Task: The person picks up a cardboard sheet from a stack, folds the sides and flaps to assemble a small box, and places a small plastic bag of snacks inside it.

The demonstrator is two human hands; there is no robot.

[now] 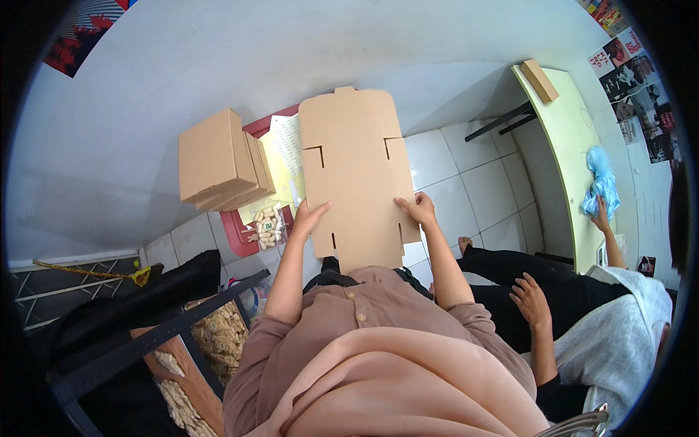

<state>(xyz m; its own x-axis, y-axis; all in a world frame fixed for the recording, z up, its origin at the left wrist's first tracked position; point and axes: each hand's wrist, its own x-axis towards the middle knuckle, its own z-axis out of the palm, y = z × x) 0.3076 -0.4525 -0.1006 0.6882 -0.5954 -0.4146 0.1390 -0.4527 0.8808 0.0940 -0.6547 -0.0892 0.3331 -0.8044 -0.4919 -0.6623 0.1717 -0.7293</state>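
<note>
A flat, unfolded cardboard box blank [354,175] lies in front of me, its rounded flap pointing away and slots cut along both sides. My left hand [309,220] grips its left edge, thumb on top and the other fingers partly hidden beneath. On the opposite edge, my right hand [418,210] holds it the same way. Just left of the blank, folded cardboard boxes [211,156] are piled up. Near my left hand is a clear bag of small beige cylindrical pieces [269,227].
Under the boxes and bag is a red tray or low table [237,237], with a printed sheet [286,138] on it. At right, a co-worker [611,328] touches a blue plastic bundle [600,178] on a pale green table [561,138]. A black metal frame [156,342] stands lower left.
</note>
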